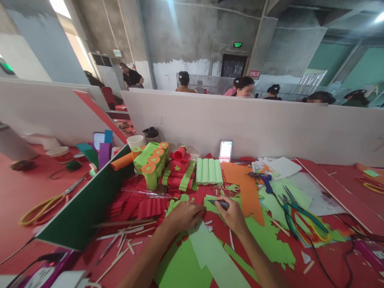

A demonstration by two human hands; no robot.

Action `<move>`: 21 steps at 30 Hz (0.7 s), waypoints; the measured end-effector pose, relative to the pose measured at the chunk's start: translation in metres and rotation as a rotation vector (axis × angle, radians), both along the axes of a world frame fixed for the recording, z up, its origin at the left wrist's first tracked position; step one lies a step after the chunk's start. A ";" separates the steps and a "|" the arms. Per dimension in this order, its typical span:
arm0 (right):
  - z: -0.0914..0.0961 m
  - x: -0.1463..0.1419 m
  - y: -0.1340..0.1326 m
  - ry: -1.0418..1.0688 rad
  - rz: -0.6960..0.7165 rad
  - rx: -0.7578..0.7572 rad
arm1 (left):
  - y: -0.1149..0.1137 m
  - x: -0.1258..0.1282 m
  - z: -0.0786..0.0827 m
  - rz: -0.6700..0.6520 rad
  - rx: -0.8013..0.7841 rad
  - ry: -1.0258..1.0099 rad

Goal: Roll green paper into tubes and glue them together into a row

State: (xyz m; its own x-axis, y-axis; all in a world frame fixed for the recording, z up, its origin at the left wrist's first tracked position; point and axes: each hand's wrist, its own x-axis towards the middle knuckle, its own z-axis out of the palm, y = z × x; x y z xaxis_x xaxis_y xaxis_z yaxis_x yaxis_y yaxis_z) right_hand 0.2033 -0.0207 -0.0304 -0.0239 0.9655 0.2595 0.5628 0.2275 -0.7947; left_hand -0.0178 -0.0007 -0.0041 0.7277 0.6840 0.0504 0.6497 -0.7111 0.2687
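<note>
My right hand (233, 215) is closed around a dark marker pen (222, 204). Its tip points left, over a small piece of green paper (211, 197). Just left of it, my left hand (186, 216) has its fingers curled down at the edge of that paper, seeming to hold it; the fingertips are partly hidden. Below both hands runs a pale green paper strip (217, 256), lying on a brighter green sheet (177, 262). Beyond the hands stand several pale green paper rolls (209, 171) and red paper rolls with green bands and a star (177, 168).
Scissors (309, 216) and a blue glue gun (264, 178) with its cord lie at right, by an orange sheet (250, 192). A dark green board (90, 208) stands at left near thin wooden sticks (120, 244). A white partition (192, 120) closes the back; people are beyond.
</note>
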 end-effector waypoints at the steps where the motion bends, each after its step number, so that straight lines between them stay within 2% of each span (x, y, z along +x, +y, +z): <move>1: 0.000 0.000 0.000 0.002 0.003 0.000 | 0.000 0.000 -0.001 0.007 -0.007 -0.007; 9: 0.001 0.001 0.000 -0.048 -0.028 0.017 | -0.002 -0.001 -0.003 0.031 -0.043 -0.047; 13: 0.002 0.000 0.000 -0.051 0.013 0.034 | -0.002 -0.001 -0.003 0.030 -0.051 -0.046; 18: 0.004 0.000 -0.003 -0.075 -0.042 0.046 | -0.002 -0.002 -0.002 0.037 -0.052 -0.043; 21: 0.005 0.000 -0.003 -0.066 -0.012 0.045 | -0.002 -0.002 -0.002 0.041 -0.058 -0.036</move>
